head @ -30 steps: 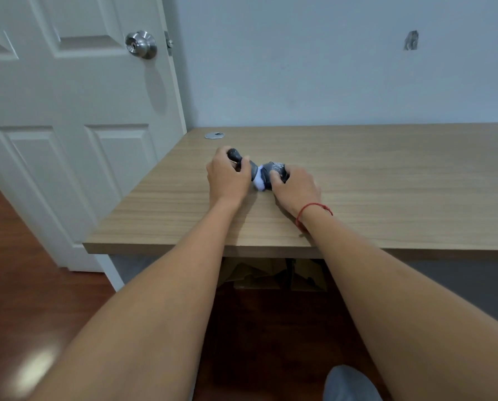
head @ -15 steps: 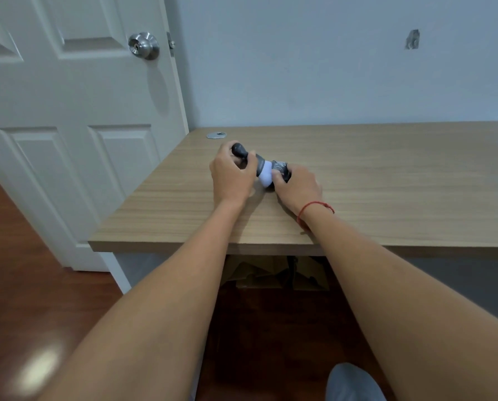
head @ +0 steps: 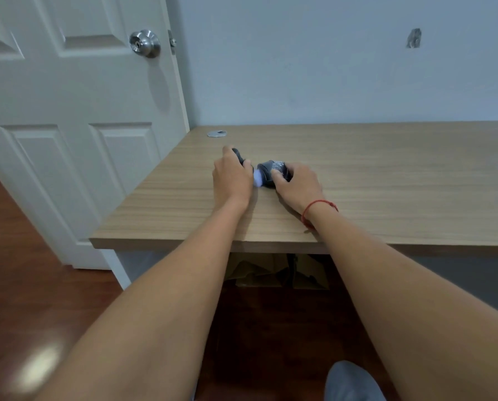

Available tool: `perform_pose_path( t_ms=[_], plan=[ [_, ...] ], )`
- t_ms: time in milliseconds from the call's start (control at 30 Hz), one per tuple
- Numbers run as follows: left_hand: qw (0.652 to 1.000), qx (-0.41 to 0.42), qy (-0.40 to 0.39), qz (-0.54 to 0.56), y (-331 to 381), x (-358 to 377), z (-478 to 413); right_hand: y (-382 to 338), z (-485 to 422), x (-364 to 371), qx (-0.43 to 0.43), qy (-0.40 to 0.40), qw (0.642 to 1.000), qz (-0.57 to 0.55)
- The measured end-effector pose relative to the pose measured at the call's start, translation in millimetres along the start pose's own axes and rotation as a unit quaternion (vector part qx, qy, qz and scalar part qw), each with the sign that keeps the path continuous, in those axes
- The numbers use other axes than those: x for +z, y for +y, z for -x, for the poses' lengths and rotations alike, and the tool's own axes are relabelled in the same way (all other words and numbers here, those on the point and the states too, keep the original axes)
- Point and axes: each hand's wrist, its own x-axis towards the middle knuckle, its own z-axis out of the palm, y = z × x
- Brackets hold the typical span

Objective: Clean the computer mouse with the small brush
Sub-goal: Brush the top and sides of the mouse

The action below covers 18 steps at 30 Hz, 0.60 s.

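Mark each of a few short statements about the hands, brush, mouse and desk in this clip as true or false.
1. The left hand holds the small brush by its dark handle. True.
2. The white bristles point away from the computer mouse. False: they sit right against its left side.
3. The right hand steadies the mouse on the desk. True.
4. A red string circles the left wrist. False: it is on the right wrist.
5. The round metal cable cover lies under the right hand. False: it sits near the desk's back left corner, apart from both hands.
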Motion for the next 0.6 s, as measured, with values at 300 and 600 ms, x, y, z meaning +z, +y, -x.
perform_pose_path(
  t_ms=[300, 600],
  plan=[
    [0.993, 0.060, 0.010, 0.099, 7.5, -4.7, 0.0, -5.9, 9.0, 2.0, -0.004, 0.000, 0.999, 0.047],
    [0.999, 0.047, 0.001, -0.001, 1.3, -2.1, -2.1, -8.0, 7.5, 4.0, 0.009, 0.028, 0.999, 0.025]
  ],
)
